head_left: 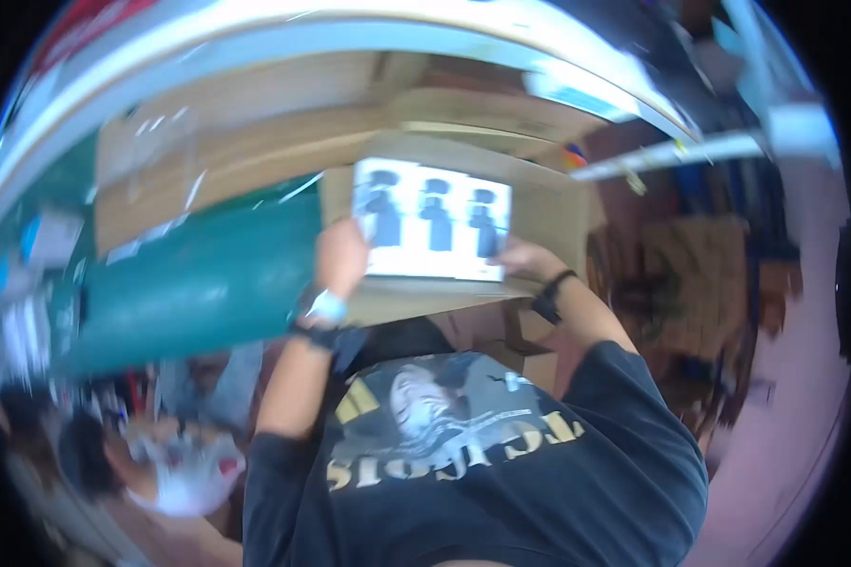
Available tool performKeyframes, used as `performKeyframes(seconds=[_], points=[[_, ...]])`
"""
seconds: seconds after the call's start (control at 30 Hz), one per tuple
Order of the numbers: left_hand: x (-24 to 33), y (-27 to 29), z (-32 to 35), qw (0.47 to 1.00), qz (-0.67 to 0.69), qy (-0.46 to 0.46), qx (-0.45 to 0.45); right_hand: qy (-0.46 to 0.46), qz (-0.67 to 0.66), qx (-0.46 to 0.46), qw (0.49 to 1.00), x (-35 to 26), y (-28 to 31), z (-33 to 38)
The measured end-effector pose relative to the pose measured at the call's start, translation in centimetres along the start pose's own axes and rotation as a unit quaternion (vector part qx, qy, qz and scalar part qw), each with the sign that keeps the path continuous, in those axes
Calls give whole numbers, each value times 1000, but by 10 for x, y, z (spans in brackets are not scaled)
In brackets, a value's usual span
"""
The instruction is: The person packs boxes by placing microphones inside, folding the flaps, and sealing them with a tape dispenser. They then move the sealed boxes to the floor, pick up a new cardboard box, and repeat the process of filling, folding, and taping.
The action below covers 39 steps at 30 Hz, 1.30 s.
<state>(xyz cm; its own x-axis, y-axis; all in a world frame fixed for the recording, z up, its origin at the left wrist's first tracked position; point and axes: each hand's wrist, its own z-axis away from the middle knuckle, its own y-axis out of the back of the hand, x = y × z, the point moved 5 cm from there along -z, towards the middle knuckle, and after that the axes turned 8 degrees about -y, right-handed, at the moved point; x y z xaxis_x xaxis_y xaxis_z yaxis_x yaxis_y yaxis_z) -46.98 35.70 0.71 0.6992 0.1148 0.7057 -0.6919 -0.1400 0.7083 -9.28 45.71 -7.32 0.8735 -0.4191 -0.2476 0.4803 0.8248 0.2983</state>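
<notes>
A row of three white boxes (pixel 410 227), each printed with a dark bottle-like shape, is held between my hands. My left hand (pixel 342 253) presses against the left end of the row, its fingers partly hidden. At the lower right corner my right hand (pixel 529 257) grips the other end. Around and beneath the row is an open cardboard carton (pixel 553 213), whose walls show on the right and at the near side. Motion blur hides whether the boxes touch the carton's bottom. I wear a dark band on each wrist.
A green work surface (pixel 189 283) stretches to the left of the carton. Brown cardboard (pixel 246 104) lies along its far side, below a pale shelf edge (pixel 350 36). Another person (pixel 175 468) is at the lower left. More cardboard (pixel 704 274) stands on the right, near the pinkish floor (pixel 775 425).
</notes>
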Motion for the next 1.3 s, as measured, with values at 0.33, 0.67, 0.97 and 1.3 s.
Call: performKeyframes(seconds=[0.33,0.67,0.97,1.3], points=[[17,10,61,996,-24,80,15,26,-4,-195,980,-3,-2,-5],[61,-9,41,961,-218,155,76,314,98,35,944,-6,11,3],[59,-18,80,960,-213,152,100,282,58,532,796,129,133,142],[81,13,81,954,-210,170,130,263,-22,352,898,94,110,90]])
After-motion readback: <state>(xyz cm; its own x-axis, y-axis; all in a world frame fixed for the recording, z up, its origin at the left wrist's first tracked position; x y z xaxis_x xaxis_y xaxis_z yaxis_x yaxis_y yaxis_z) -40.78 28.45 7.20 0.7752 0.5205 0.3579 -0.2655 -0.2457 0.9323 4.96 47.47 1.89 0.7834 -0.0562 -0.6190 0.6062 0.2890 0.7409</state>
